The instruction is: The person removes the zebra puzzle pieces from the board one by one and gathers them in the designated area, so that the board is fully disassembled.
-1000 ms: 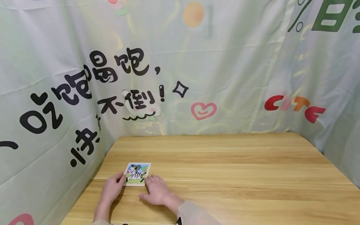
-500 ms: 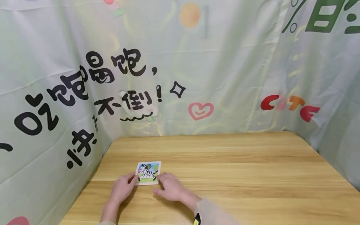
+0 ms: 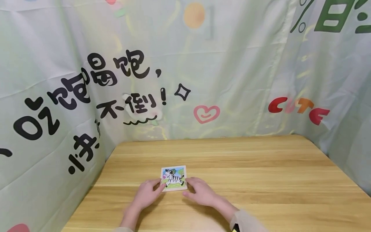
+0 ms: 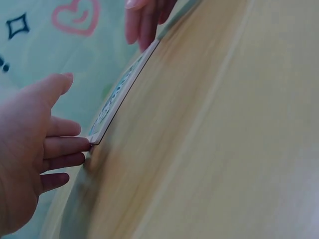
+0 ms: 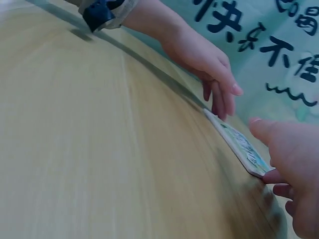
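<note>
A thin square zebra picture board (image 3: pixel 174 178) with a pale border lies flat on the wooden table (image 3: pixel 246 180), left of the middle in the head view. My left hand (image 3: pixel 149 193) touches its left edge with outstretched fingertips; in the left wrist view the thumb (image 4: pixel 59 85) stands apart from the board (image 4: pixel 121 97). At the opposite edge, my right hand (image 3: pixel 202 192) rests its fingertips, palm facing inward. The right wrist view has the right thumb (image 5: pixel 262 128) raised away from the board (image 5: pixel 238 142), with fingers at the near corner.
Printed fabric (image 3: pixel 237 74) with black characters, a pink heart and coloured letters hangs behind the table and along both sides. A dark band (image 5: pixel 99 14) sits at the left sleeve's cuff.
Both hands have moved right along the table, with the zebra picture board sliding between them. The head view has shifted slightly.
</note>
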Demonstrator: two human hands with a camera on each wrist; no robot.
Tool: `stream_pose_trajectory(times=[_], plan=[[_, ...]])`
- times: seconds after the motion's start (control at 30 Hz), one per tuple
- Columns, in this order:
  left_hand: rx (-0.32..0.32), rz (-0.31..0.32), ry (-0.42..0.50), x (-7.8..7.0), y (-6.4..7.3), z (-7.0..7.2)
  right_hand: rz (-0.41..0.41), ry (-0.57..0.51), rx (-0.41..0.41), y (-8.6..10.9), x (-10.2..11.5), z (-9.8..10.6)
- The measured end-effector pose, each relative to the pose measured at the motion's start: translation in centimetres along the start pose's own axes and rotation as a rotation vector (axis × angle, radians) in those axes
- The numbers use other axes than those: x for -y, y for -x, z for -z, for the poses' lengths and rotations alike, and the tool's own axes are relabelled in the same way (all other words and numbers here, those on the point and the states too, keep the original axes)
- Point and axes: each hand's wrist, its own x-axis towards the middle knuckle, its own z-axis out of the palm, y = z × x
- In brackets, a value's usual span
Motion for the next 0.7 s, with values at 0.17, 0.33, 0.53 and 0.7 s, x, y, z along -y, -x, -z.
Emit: stream_pose_trajectory(times=[0.17,0.33,0.53,0.7], plan=[[0.048,-0.091,-0.017,-1.9,-0.3,-1.0,-0.008,-0.023,-0.022,2.1,-1.3,1.6],[0.095,-0.149,-0.012,-3.9,-0.4,-2.1,-0.046,-0.044,-0.016,4.4,-2.4,3.1],[0.117,-0.173,-0.014,-5.9,-0.4,-3.3,-0.062,-0.066,-0.024,6.9,-3.4,4.4],[0.144,-0.222,-0.043,-7.4,0.2,-3.9,-0.065,-0.040,-0.018,8.9,-4.0,5.3]])
